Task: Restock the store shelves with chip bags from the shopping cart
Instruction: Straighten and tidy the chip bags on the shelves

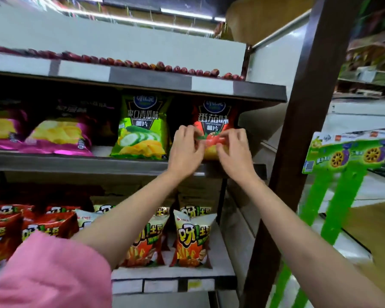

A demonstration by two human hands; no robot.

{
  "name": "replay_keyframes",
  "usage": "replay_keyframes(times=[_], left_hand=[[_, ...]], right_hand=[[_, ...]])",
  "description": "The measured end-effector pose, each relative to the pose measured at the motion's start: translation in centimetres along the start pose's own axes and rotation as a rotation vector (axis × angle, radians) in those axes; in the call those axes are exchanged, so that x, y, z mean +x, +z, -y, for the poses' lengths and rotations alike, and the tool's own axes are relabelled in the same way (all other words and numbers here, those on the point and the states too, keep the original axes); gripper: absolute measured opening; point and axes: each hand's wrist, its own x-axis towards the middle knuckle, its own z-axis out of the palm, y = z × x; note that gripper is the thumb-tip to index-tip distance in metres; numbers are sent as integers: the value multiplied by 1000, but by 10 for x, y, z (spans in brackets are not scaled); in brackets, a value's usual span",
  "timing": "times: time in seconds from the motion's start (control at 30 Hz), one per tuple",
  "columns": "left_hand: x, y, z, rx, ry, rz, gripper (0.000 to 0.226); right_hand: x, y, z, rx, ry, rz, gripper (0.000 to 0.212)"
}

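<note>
Fingertips (188, 130) of the left hand (185, 152) curled and pinching the front of the red chip bag (213, 121) near its left edge; fingers of the right hand (233, 152) likewise bent, gripping the same bag at its lower right. Both hands closed on that bag, just right of the frame's centre, thumbs tucked against the foil. Bag upright on the middle shelf (76, 162), at the right end of the row, lower half hidden behind the knuckles.

Just beside it to the left, a green chip bag (140, 127) with cucumber slices printed on it, also upright. Farther left along the same shelf, purple chip bags (58, 134) lying tilted back, reaching the left edge of the frame.

Bare forearms running down from the hands toward the lower corners; a pink sleeve (51, 274) bunched at the lower left.

Below, on the bottom shelf (171, 274), white-and-orange snack bags (191, 236) standing in the centre, red snack bags (5, 232) at the left.

Above, on the upper shelf (165, 80), a line of small dark red items (165, 67) along the front lip, too blurred to identify.

At right, a dark brown upright post (298, 130) of the shelving unit, and past it a bright green cardboard display stand (342, 165) with purple and yellow graphics, blurred.
</note>
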Motion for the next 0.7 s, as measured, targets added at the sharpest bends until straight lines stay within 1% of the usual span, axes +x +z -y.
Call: replay_keyframes(times=[0.07,0.1,0.2,0.27,0.33,0.37,0.43,0.5,0.53,0.63,0.7], left_hand=[[11,3,8,25,-79,-23,25],[16,5,12,32,-130,-13,33],[29,11,17,-44,-293,109,65],[40,16,16,-140,-359,194,81],[48,21,14,-214,-401,255,85],[53,23,15,-245,-417,260,84],[60,26,20,-322,-450,259,87],[61,28,26,-364,-443,253,98],[61,30,30,-371,-436,249,100],[61,30,31,-417,-450,242,101],[61,29,30,-458,-485,230,97]], right_hand=[[13,8,-6,70,65,-93,22],[17,11,-8,108,116,-125,24],[27,18,-16,104,301,-195,37],[38,22,-20,139,396,-165,52],[49,26,-23,243,473,-72,68],[54,28,-26,295,495,-39,71],[61,30,-30,389,517,-5,68],[59,30,-32,463,524,23,67],[58,31,-34,489,520,31,67],[54,31,-36,581,508,39,68],[55,32,-39,618,493,45,67]])
